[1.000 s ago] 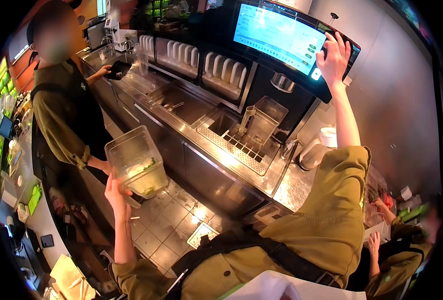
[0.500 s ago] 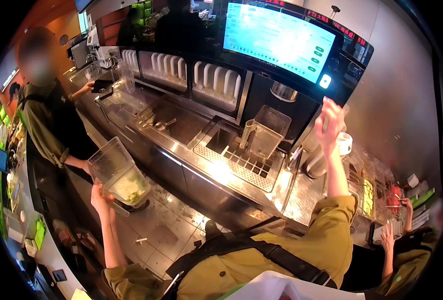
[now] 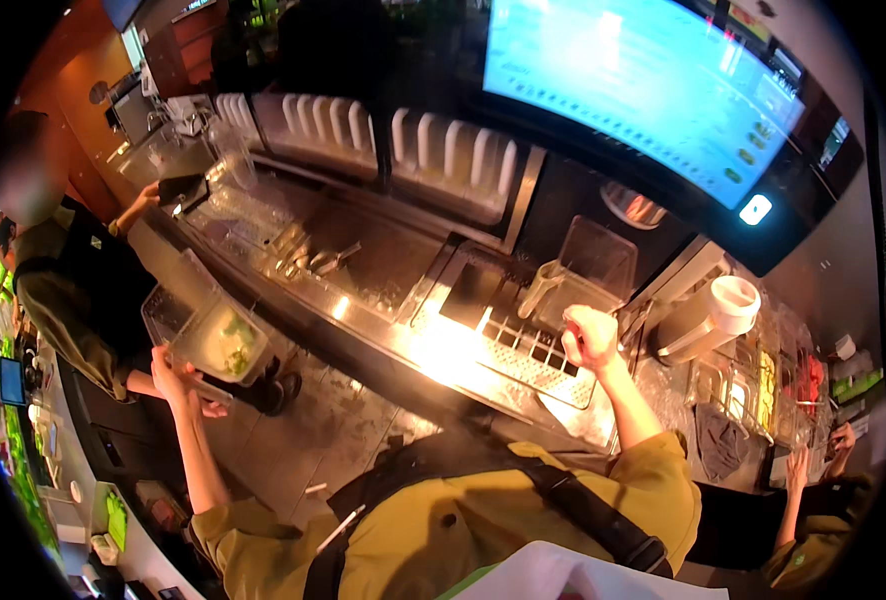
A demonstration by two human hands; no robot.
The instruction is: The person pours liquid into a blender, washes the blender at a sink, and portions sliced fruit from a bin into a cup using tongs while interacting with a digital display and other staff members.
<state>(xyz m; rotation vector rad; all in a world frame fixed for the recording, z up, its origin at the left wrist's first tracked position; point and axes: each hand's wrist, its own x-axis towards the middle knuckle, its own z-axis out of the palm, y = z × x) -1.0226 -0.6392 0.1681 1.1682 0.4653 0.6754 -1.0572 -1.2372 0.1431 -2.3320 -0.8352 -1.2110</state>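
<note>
At the left, my left hand (image 3: 171, 380) is closed around the handle of a clear rectangular pitcher (image 3: 188, 345). Pale and green bits lie inside it, and it is tilted. A co-worker's forearm (image 3: 141, 384) reaches in behind my left hand; whether it touches the pitcher is hidden. On the right my right hand (image 3: 591, 338) has its fingers curled in, in front of a second clear pitcher (image 3: 598, 258) standing on the counter's drain grid (image 3: 523, 352). I cannot make out whether those fingers hold anything.
A large lit screen (image 3: 643, 85) overhangs the counter's back. Metal utensils (image 3: 308, 258) lie in the sink area. A white-topped container (image 3: 733, 305) and food trays (image 3: 768, 385) stand at the right, beside another person's hand (image 3: 796, 468). A co-worker (image 3: 73, 280) stands at the left.
My right hand has dropped from near the screen to the drain grid, and its fingers have curled in. The left-hand pitcher has shifted slightly left; my view has moved too.
</note>
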